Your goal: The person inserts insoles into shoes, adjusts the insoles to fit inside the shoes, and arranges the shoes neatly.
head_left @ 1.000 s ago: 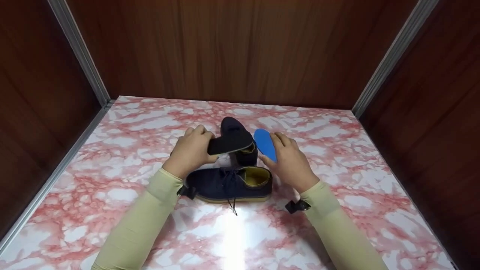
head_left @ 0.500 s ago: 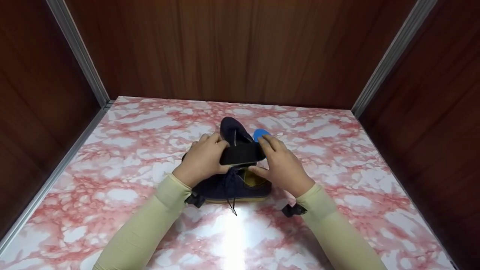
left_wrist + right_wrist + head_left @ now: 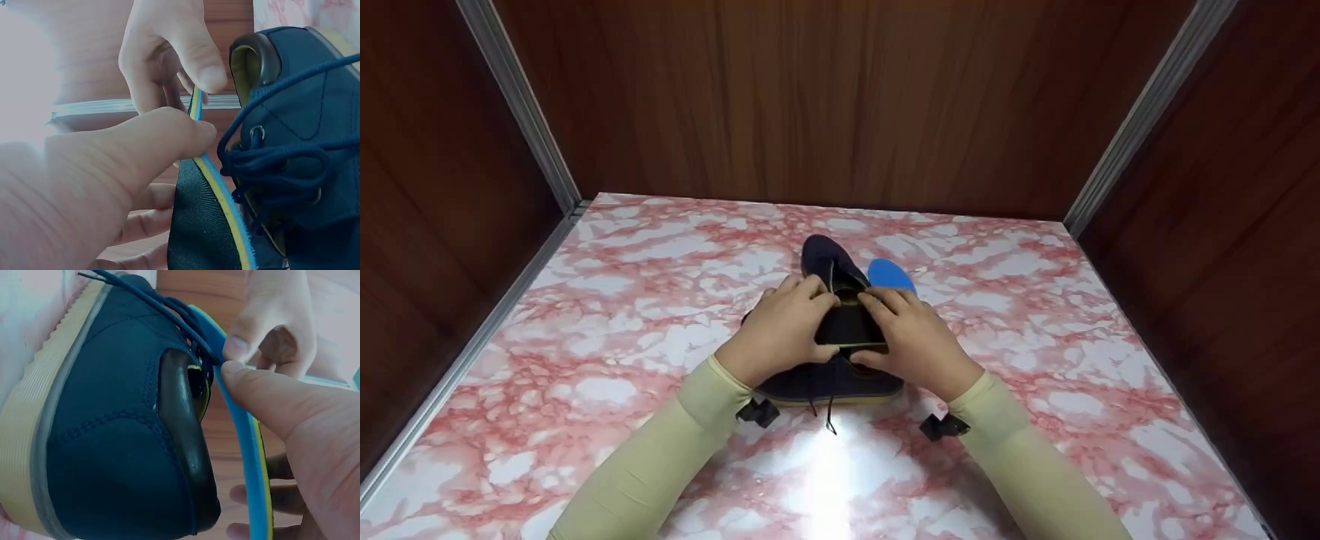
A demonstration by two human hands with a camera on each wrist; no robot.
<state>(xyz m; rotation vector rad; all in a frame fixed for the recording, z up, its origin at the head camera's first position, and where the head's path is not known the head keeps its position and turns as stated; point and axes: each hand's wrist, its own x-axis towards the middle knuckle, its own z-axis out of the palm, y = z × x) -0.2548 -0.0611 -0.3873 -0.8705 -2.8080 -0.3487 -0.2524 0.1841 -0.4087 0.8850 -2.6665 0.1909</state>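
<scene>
Both hands hold one insole, black on its upper face, over the near navy lace-up shoe. My left hand grips its left part, thumb on the near edge and fingers on the far side. My right hand grips the right part the same way, the thumbs close together. Yellow and blue layers show along the insole's edge in the left wrist view. From the right wrist, its blue underside faces the shoe's brown-lined collar. My hands hide both ends of the insole in the head view.
Behind the hands a second navy shoe points toward the back. To its right lies a blue insole, partly covered by my right hand. The pink-and-white marbled table is bordered by brown wood-look panels.
My left hand has brought the black insole rightward and nearer, over the near shoe. My right hand has left the blue insole and now grips the black one.
</scene>
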